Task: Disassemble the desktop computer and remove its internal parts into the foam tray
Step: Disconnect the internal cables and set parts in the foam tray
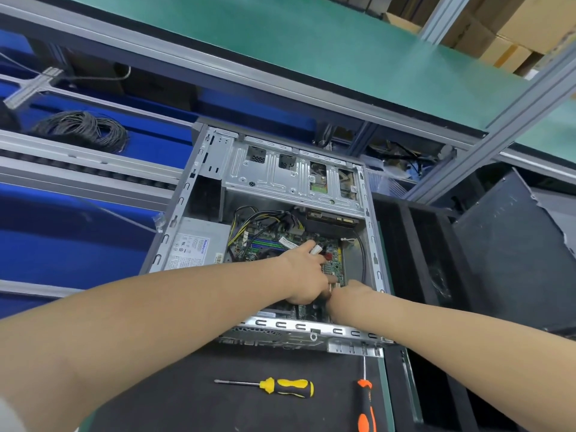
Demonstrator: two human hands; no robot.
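Lying open on the mat [174,410], the desktop computer [280,182] is showing its motherboard [335,266] in place. The left hand [307,275] and right hand [350,291] are meeting over it; whether they are gripping anything cannot be told. Probably freeing a connector; the next move is calling for lifting parts into the foam tray [414,244] alongside.

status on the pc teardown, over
Left hand and right hand inside the computer case, on the motherboard; grips hidden. Power supply still in, wire bundle over the board. Yellow screwdriver and orange screwdriver lie on the mat.

Coiled black cable [82,129] on blue shelf [156,143]; cardboard boxes [511,29].
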